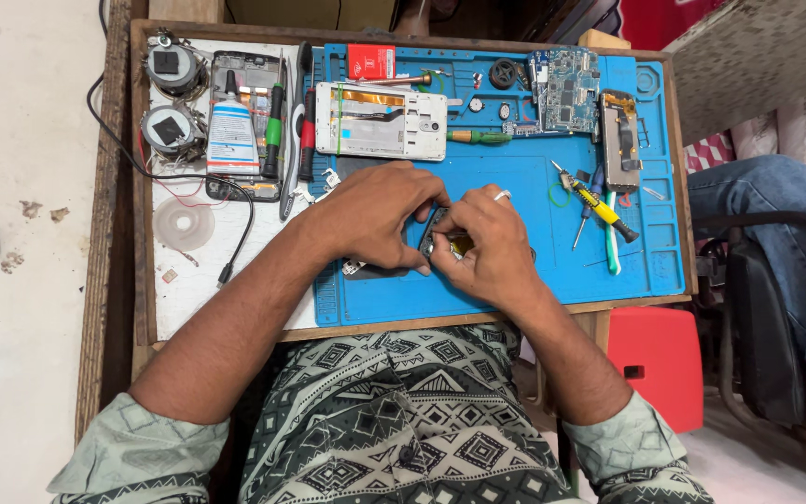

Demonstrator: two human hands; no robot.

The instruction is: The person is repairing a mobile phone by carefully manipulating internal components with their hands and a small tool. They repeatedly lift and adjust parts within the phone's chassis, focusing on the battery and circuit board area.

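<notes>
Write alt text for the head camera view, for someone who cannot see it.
Seen from above, a person's left hand and right hand press together on a small dark phone part over a blue repair mat. An opened white phone frame, a circuit board and a yellow-handled screwdriver lie beyond.

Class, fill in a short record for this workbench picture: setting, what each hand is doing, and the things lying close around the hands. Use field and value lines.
Setting: blue rubber work mat on a wooden tray table
Left hand: rests on a small dark phone part, steadying it
Right hand: fingers pinch the same part
Above hands: white opened phone frame
Right of hands: yellow-handled screwdriver, blue-green circuit board
Left of hands: white glue tube
</notes>
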